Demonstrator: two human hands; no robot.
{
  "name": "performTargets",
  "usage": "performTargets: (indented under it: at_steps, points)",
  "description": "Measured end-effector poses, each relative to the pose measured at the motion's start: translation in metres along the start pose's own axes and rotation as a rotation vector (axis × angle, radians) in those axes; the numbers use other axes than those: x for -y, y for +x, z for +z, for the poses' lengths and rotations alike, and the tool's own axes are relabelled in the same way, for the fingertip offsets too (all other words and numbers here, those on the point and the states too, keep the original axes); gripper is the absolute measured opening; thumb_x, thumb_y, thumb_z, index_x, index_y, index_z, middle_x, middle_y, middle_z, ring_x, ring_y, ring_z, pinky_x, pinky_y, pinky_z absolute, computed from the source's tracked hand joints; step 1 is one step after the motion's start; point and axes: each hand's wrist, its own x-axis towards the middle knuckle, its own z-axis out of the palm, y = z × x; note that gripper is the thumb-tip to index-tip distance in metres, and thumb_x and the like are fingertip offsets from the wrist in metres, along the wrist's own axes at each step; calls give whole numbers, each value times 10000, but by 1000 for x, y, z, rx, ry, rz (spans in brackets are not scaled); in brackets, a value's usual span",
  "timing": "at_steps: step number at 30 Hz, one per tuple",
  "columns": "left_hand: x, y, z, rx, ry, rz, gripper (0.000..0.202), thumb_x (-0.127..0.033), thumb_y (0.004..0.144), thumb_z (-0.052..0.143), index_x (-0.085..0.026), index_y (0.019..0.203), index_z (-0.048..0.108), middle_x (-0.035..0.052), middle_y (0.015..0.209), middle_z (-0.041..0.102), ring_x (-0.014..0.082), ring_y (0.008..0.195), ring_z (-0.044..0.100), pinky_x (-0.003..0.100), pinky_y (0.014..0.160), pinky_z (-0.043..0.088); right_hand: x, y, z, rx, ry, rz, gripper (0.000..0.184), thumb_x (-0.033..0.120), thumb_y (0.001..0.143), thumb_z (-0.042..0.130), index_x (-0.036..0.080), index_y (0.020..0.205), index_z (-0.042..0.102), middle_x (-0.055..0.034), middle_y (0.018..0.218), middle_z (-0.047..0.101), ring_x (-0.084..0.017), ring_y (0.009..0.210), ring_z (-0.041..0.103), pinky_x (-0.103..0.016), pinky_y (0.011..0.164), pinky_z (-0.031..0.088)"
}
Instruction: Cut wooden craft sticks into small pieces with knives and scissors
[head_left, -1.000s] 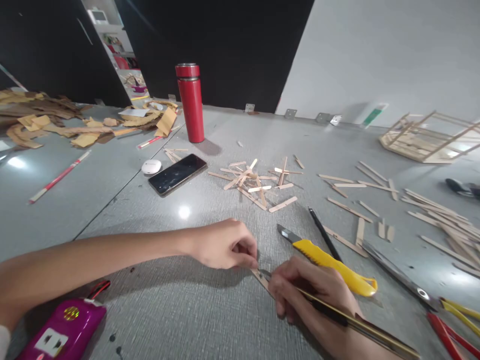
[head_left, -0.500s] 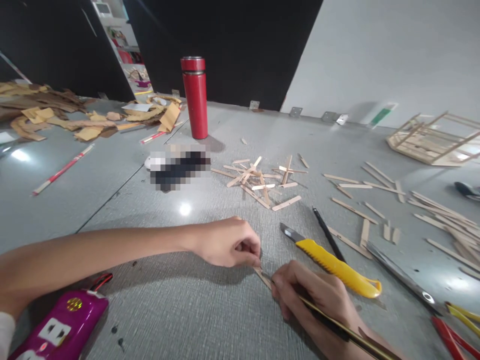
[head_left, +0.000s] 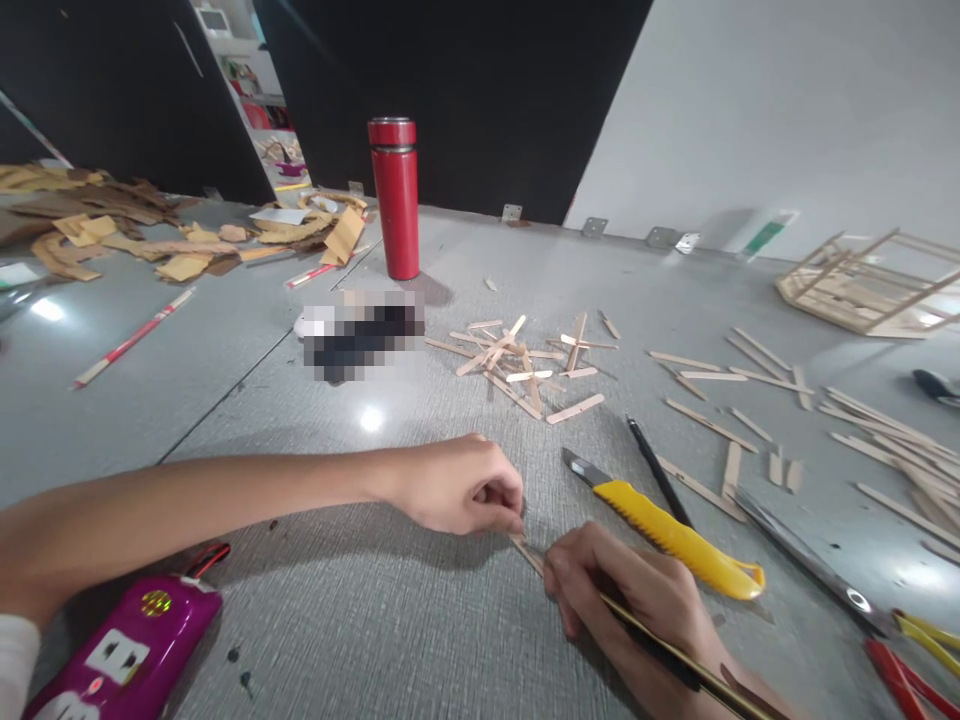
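My left hand point(head_left: 469, 487) rests low over the grey table, thumb and fingers pinched on the end of a thin wooden stick point(head_left: 531, 558). The stick slants down toward my right hand point(head_left: 630, 600). A slim gold-and-black pen-shaped tool point(head_left: 652, 648) is gripped in my right fingers like a pen, with its thin tip at the stick. Whether the tip is a blade is too small to tell. Beyond my right hand lies a yellow utility knife point(head_left: 675, 535) with its blade out, and a black pen-like tool point(head_left: 658, 470) is beside it.
Wooden sticks point(head_left: 517, 350) lie scattered ahead and to the right. Scissors point(head_left: 817, 565) and red-handled pliers point(head_left: 896, 680) are at right, a wooden frame point(head_left: 862, 290) behind. A red flask point(head_left: 396, 200), cardboard scraps point(head_left: 187, 245) and a purple device point(head_left: 127, 650) stand or lie leftward.
The whole view has shifted slightly. Both hands keep their grips and nearly the same position at the stick.
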Motion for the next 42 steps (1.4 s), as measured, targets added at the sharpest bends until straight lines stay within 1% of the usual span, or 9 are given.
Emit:
performTargets:
  at_steps: [5, 9, 11, 14, 21, 29, 32, 37, 42]
  points:
    - [-1, 0, 0, -4, 17, 5, 209, -247, 948, 655, -137, 775, 695, -31, 607, 576, 87, 566, 501, 207, 558, 372, 3, 3, -2, 42, -118, -123, 274, 208, 1082, 430, 239, 817, 489, 52, 637, 498, -104, 508, 455, -261, 500, 370]
    - [-2, 0, -1, 5, 5, -1, 207, -243, 954, 652, -136, 781, 692, -27, 622, 590, 90, 581, 522, 201, 566, 383, 3, 4, 0, 32, -177, -187, 266, 170, 1089, 405, 247, 835, 428, 74, 647, 434, -94, 500, 414, -257, 499, 341]
    - [-2, 1, -2, 18, -6, 0, 209, -251, 960, 654, -135, 788, 685, -19, 644, 613, 93, 596, 548, 196, 576, 403, 1, 3, 2, -2, -210, -261, 228, 133, 1080, 404, 246, 884, 434, 78, 669, 417, -94, 500, 397, -257, 493, 329]
    - [-1, 1, -4, 43, -20, 5, 194, -242, 964, 656, -141, 799, 674, -21, 638, 612, 92, 592, 564, 187, 577, 415, -1, 2, 3, -2, -250, -287, 221, 58, 1054, 383, 244, 946, 434, 76, 695, 394, -99, 515, 394, -260, 498, 325]
    - [6, 2, -7, 111, -96, -8, 215, -286, 1004, 599, -163, 834, 646, -48, 599, 575, 70, 409, 531, 177, 452, 397, -3, 4, 4, 9, -247, -322, 234, 75, 1069, 374, 257, 922, 370, 78, 725, 368, -104, 532, 356, -273, 510, 313]
    - [7, 1, -5, 100, -151, -44, 236, -307, 1005, 595, -164, 819, 622, -50, 590, 560, 64, 395, 509, 164, 419, 393, 3, 2, 8, 50, -351, -456, 261, 95, 1098, 379, 207, 883, 476, 9, 758, 527, -139, 619, 503, -307, 584, 399]
    - [7, 2, -6, 114, -153, -44, 230, -304, 1005, 596, -167, 821, 616, -56, 595, 560, 59, 388, 508, 164, 421, 390, 3, 2, 9, 14, -415, -534, 286, 65, 1083, 405, 187, 854, 525, -1, 738, 539, -149, 613, 484, -317, 553, 383]
    - [6, 3, -7, 140, -91, -3, 227, -263, 1005, 599, -163, 803, 625, -60, 581, 575, 50, 386, 513, 177, 487, 417, 7, 1, 8, -35, -523, -634, 310, 83, 1086, 383, 153, 875, 598, -39, 737, 603, -182, 638, 547, -325, 537, 417]
    - [5, 4, -5, 81, -12, 58, 223, -205, 981, 614, -161, 763, 627, -48, 562, 578, 73, 482, 524, 190, 545, 399, 12, 3, 9, -2, -611, -649, 341, 75, 1063, 389, 153, 825, 621, -57, 725, 636, -191, 578, 549, -329, 486, 433]
